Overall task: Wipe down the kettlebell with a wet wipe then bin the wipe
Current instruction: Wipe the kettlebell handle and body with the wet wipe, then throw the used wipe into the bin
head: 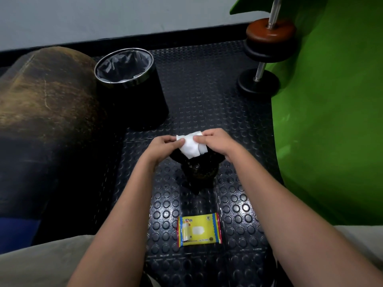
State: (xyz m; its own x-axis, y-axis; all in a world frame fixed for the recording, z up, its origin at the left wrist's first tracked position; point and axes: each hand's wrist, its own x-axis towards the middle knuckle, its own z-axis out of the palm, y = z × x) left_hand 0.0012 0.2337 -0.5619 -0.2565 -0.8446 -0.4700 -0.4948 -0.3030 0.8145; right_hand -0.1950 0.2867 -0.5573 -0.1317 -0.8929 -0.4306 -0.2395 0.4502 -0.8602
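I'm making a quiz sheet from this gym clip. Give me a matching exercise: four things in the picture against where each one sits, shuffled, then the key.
Things:
1. wet wipe
2. bin
3. wipe packet
4. kettlebell

Places:
A. flat on the studded floor mat, nearest the person
B. far left on the mat, with a liner inside
C. pinched between the left hand and right hand
D. on the mat, directly under both hands

Pairs: 1-C, 2-B, 3-A, 4-D
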